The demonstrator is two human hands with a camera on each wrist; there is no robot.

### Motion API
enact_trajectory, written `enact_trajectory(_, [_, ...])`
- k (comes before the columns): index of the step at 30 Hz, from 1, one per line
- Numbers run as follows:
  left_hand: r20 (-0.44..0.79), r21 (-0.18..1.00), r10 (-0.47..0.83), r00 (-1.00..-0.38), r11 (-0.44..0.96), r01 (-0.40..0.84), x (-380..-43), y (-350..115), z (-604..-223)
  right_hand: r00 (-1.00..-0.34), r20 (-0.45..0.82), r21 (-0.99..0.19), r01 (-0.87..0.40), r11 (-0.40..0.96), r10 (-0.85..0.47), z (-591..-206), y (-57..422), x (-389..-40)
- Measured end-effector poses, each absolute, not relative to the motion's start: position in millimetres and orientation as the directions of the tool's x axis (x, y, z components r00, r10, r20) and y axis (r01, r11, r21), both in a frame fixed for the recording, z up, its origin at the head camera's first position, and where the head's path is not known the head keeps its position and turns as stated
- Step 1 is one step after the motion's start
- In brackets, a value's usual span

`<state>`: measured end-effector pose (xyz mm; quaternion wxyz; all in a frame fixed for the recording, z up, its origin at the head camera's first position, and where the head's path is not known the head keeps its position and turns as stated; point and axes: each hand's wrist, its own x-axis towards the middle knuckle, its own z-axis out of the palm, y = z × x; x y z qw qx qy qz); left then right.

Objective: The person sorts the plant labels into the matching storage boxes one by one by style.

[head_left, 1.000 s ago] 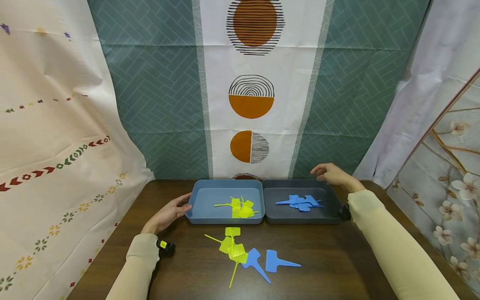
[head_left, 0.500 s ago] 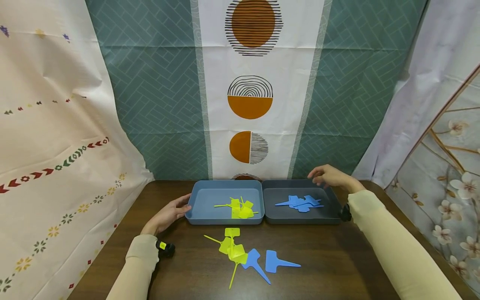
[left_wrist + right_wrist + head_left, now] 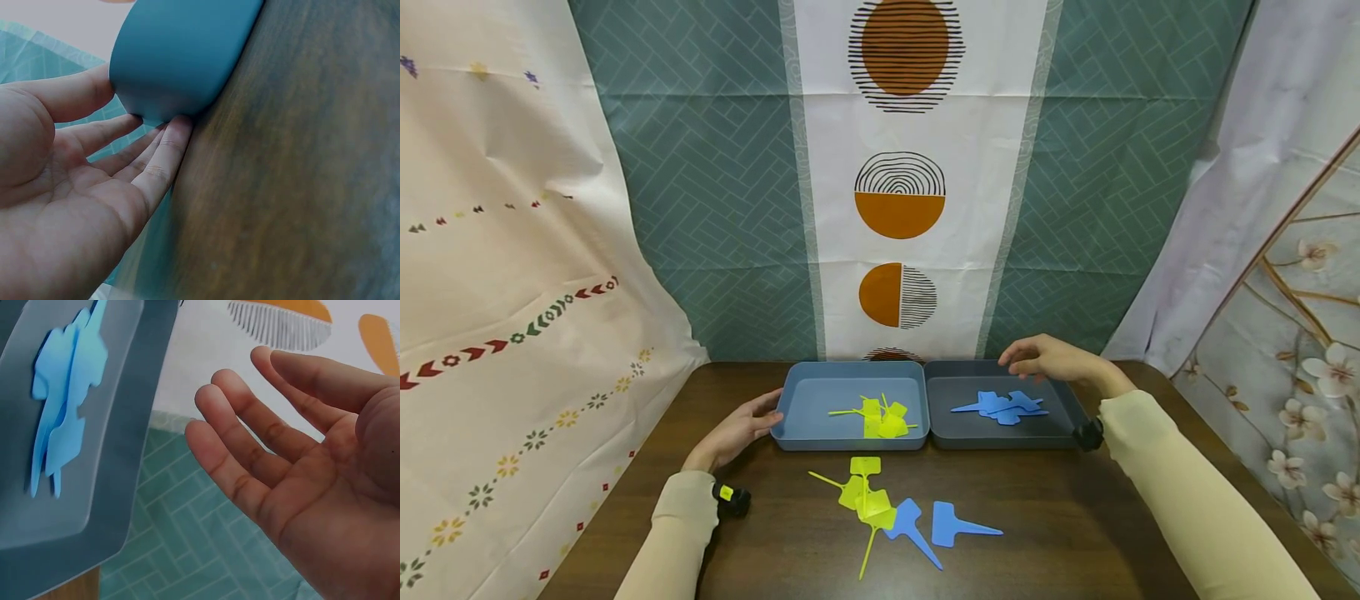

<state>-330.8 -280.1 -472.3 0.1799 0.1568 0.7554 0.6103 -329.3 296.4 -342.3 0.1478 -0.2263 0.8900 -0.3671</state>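
Observation:
My left hand (image 3: 737,433) touches the left end of the blue-grey tray (image 3: 827,375) with its fingertips; in the left wrist view the fingers lie against the tray's outer wall (image 3: 181,50). Yellow T-shaped plant labels (image 3: 883,417) lie in that tray. My right hand (image 3: 1052,360), holding nothing, hovers over the back right of the dark grey tray (image 3: 943,375), fingers loosely bent. In this tray is a small pile of blue plant labels (image 3: 1003,406). The right wrist view shows the palm beside the tray's edge.
On the brown table (image 3: 1037,567), in front of the trays, lie several yellow plant labels (image 3: 865,492) overlapping one another. Two blue plant labels (image 3: 953,525) lie just right of them, one partly under the yellow ones. A patterned cloth (image 3: 730,250) hangs behind the table.
My right hand has moved left and slightly toward me, over the dark grey tray. The left hand, trays and labels have stayed put.

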Motion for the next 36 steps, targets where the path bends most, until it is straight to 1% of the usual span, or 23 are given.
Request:
enact_trajectory(12, [-0.08, 0.979, 0.452, -0.888, 0.204, 0.016, -329.6, -281.4, -474.3, -0.808, -0.078, -0.736, -0.349, 0.58, -0.585, -334.3, 273.8, -312.0])
enact_trajectory(24, [-0.087, 0.979, 0.445, -0.891, 0.204, 0.006, -331.6, -281.0, -473.9, -0.762, -0.063, -0.748, -0.391, 0.536, -0.644, -330.2, 261.5, -299.3])
enact_trajectory(31, [-0.087, 0.979, 0.448, -0.89, 0.203, 0.007, -331.2, -279.8, -473.1, -0.732, -0.083, -0.738, -0.411, 0.535, -0.677, -332.7, 252.5, -291.0])
enact_trajectory(36, [-0.093, 0.978, 0.454, -0.886, 0.208, 0.004, -331.9, -278.0, -472.8, -0.691, -0.116, -0.735, -0.424, 0.53, -0.713, -340.7, 245.2, -281.4])
